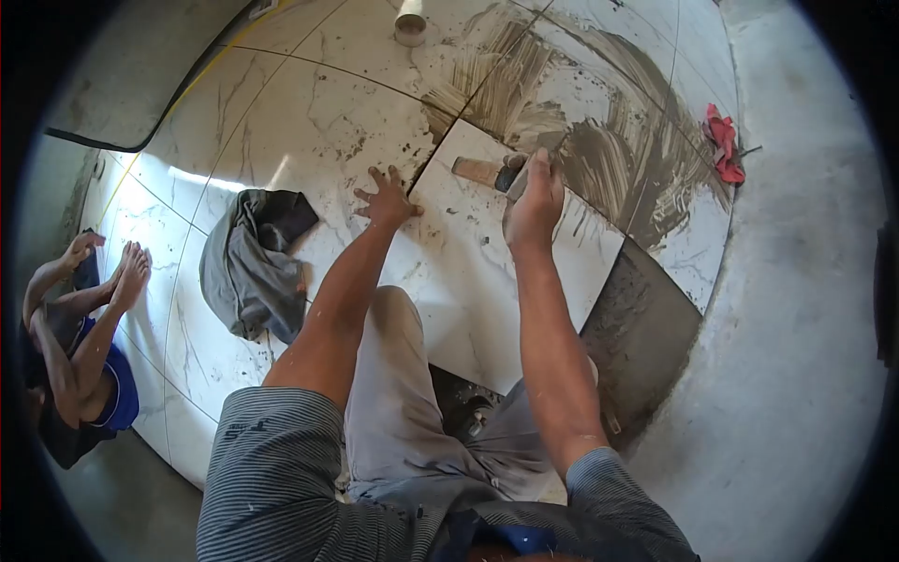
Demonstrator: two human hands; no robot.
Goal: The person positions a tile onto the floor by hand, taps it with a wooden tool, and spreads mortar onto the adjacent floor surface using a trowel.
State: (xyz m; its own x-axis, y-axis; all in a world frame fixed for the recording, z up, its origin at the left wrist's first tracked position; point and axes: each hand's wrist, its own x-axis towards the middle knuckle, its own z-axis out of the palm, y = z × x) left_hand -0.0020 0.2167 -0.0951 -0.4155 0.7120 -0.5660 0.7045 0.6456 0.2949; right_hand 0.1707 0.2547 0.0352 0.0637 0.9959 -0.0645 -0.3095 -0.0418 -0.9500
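Observation:
My left hand (pixel 384 199) is open, its fingers spread over the marble-look tile (pixel 346 122) close to a dark joint. My right hand (pixel 536 201) is closed around a tool (pixel 479 171) with a brown, block-like end and a dark collar. Its exact kind I cannot tell. Below both hands lies a large white tile (pixel 468 267), its right edge beside a grey bare patch of floor (pixel 646 304). Smeared grey-brown mortar (pixel 609 159) covers the tiles just beyond my right hand.
To my left a crumpled grey cloth (pixel 253 267) lies on the tiles. Another person (pixel 89 347) sits at the far left. A round container (pixel 409 28) stands at the top. Near the right-hand concrete floor (pixel 796 281) is a red cloth (pixel 723 145). A yellow line (pixel 187 89) runs along the upper left.

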